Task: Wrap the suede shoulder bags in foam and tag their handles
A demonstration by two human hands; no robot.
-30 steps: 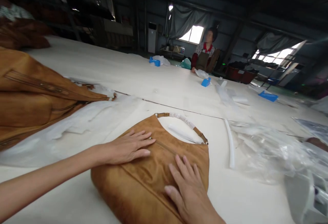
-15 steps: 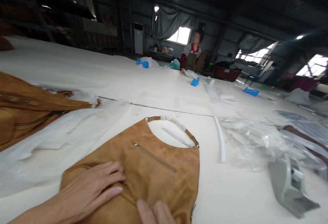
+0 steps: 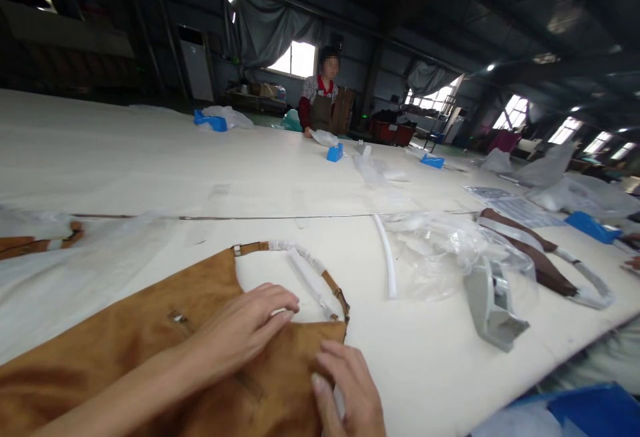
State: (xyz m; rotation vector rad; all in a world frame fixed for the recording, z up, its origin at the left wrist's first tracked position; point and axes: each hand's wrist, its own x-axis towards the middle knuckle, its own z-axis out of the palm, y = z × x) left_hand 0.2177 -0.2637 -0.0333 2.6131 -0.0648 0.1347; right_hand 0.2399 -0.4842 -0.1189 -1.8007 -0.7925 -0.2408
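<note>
Left hand (image 3: pixel 256 320) palm-down on bag (image 3: pixel 125 330)

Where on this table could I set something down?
Nearest, a bare patch lies between the tan bag and the grey dispenser, below the white strip. A broader one stretches beyond the dark seam, short of the leftmost blue object. It's crowded around the dispenser, with crumpled clear plastic and a brown item, and left of the bag, where a thin sheet spreads.

No legible text, labels, numbers or signs anywhere
</note>
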